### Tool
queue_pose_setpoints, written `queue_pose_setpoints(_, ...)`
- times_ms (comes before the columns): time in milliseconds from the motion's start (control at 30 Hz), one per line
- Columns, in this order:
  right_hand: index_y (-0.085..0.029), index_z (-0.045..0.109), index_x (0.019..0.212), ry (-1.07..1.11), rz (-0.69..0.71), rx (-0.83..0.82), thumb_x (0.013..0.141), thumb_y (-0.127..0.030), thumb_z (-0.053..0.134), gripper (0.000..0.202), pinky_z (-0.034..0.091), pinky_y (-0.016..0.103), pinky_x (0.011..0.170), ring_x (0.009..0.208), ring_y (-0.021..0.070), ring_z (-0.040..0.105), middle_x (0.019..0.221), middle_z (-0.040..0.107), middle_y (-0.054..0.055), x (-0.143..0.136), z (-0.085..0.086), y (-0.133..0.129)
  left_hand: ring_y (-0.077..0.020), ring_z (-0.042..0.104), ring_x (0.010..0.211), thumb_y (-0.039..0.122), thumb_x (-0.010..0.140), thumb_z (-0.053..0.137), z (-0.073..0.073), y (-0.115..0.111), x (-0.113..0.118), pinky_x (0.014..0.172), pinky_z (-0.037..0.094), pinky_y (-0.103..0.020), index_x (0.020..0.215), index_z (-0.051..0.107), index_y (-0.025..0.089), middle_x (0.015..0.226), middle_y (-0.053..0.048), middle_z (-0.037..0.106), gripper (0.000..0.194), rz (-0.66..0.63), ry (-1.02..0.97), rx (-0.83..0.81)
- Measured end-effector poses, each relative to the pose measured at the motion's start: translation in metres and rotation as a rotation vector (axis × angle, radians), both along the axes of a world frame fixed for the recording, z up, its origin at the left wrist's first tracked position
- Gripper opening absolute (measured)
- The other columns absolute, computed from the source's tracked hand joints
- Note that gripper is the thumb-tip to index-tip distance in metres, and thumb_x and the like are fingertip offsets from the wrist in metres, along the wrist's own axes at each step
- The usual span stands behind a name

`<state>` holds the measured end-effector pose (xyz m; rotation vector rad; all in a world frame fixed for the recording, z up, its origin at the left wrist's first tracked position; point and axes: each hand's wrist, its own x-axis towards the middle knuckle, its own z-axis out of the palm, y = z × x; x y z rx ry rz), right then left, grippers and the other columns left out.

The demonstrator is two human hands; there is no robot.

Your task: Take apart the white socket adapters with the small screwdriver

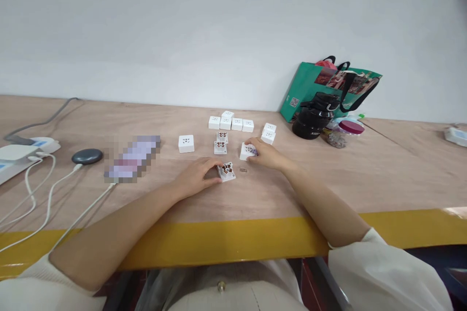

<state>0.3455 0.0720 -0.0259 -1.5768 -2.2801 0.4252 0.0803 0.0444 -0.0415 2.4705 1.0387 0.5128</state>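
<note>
My left hand (199,178) holds a white socket base with copper-coloured inner parts (226,171) at its left edge, thumb and fingers pressed on it. To the right, my right hand (262,152) grips a white socket cover (246,151) between thumb and fingers, low over or on the table. Two more open socket bases (220,147) stand one behind the other just beyond my left hand. A single white socket (186,144) lies to their left. Near the held base is a small flat clear or metallic piece (243,170).
Several white sockets (237,124) are grouped at the back, with others (268,136) beyond my right hand. A black flask (313,116), a green bag (304,82) and a red-lidded jar (350,127) stand right. Left are a blurred phone (134,158), grey disc (87,156), cables and power strip (47,145).
</note>
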Motion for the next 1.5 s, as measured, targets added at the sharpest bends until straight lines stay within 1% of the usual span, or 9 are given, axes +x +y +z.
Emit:
queue_pose_setpoints(233,-0.020,0.051,0.110,0.345,-0.005,-0.099,0.068,-0.019,0.064,0.044,0.040,0.036,0.093,0.108,0.0203,0.051,0.119,0.053,0.007,0.001,0.002,0.003,-0.0277,0.052,0.104,0.045,0.070,0.067,0.006,-0.014,0.014,0.087,0.042,-0.041,0.105,0.051,0.024,0.113,-0.004,0.057,0.044,0.141,-0.005,-0.104)
queue_pose_setpoints(467,-0.020,0.051,0.111,0.614,-0.033,-0.219,0.071,-0.031,0.062,0.043,0.043,0.025,0.057,0.072,0.0119,0.053,0.111,0.056,0.005,-0.002,0.024,-0.009,-0.0255,0.049,0.113,0.034,0.073,0.064,0.003,-0.012,0.015,0.095,0.039,-0.040,0.116,0.046,0.023,0.121,-0.005,0.054,0.048,0.064,-0.112,-0.194)
queue_pose_setpoints(600,-0.022,0.053,0.111,0.525,0.177,-0.187,0.071,-0.028,0.063,0.041,0.045,0.027,0.067,0.082,0.0138,0.054,0.110,0.056,0.004,-0.017,0.027,-0.026,-0.0258,0.047,0.117,0.037,0.071,0.068,0.002,-0.008,0.012,0.098,0.037,-0.040,0.131,0.034,0.023,0.125,-0.006,0.052,0.071,0.033,-0.149,-0.196)
queue_pose_setpoints(767,-0.026,0.052,0.116,0.224,0.419,-0.056,0.073,-0.025,0.063,0.045,0.045,0.033,0.079,0.097,0.0181,0.052,0.116,0.050,0.006,-0.040,0.011,-0.042,-0.0285,0.040,0.123,0.046,0.068,0.070,0.000,-0.005,0.008,0.100,0.035,-0.043,0.137,0.028,0.024,0.135,-0.010,0.043,0.084,0.023,-0.119,-0.159)
queue_pose_setpoints(867,-0.025,0.048,0.121,0.129,0.421,0.001,0.076,-0.026,0.061,0.047,0.045,0.034,0.081,0.091,0.0162,0.054,0.123,0.045,0.007,-0.046,0.005,-0.045,-0.0284,0.032,0.129,0.049,0.068,0.069,0.001,-0.006,0.005,0.104,0.031,-0.043,0.138,0.024,0.024,0.142,-0.010,0.033,0.087,-0.003,-0.095,-0.162)
queue_pose_setpoints(1100,-0.020,0.046,0.122,0.044,0.420,0.039,0.079,-0.024,0.059,0.046,0.046,0.036,0.085,0.100,0.0198,0.054,0.126,0.042,0.010,-0.048,0.010,-0.052,-0.0256,0.036,0.128,0.039,0.076,0.064,0.007,-0.008,0.004,0.104,0.032,-0.041,0.137,0.028,0.027,0.142,-0.004,0.036,0.072,-0.041,-0.106,-0.169)
queue_pose_setpoints(1333,-0.029,0.044,0.126,0.128,0.485,-0.044,0.075,-0.033,0.064,0.055,0.046,0.034,0.085,0.109,0.0204,0.049,0.127,0.043,0.006,-0.043,0.013,-0.048,-0.0262,0.036,0.128,0.044,0.074,0.066,0.009,-0.009,0.004,0.104,0.032,-0.042,0.136,0.031,0.029,0.142,-0.004,0.037,0.073,-0.084,-0.137,-0.173)
queue_pose_setpoints(1400,-0.027,0.049,0.122,0.198,0.418,0.003,0.076,-0.031,0.062,0.048,0.046,0.033,0.084,0.105,0.0187,0.051,0.118,0.049,0.006,-0.035,0.014,-0.038,-0.0268,0.035,0.128,0.046,0.074,0.065,0.009,-0.009,0.004,0.104,0.031,-0.043,0.137,0.029,0.029,0.143,-0.005,0.034,0.075,-0.062,-0.131,-0.174)
queue_pose_setpoints(1500,-0.021,0.060,0.108,0.214,0.069,0.173,0.082,-0.018,0.050,0.028,0.045,0.033,0.082,0.088,0.0160,0.055,0.100,0.054,0.006,-0.017,0.009,-0.018,-0.0250,0.034,0.129,0.043,0.078,0.061,0.008,-0.009,0.005,0.106,0.029,-0.042,0.134,0.035,0.028,0.142,-0.004,0.035,0.063,-0.066,-0.092,-0.158)
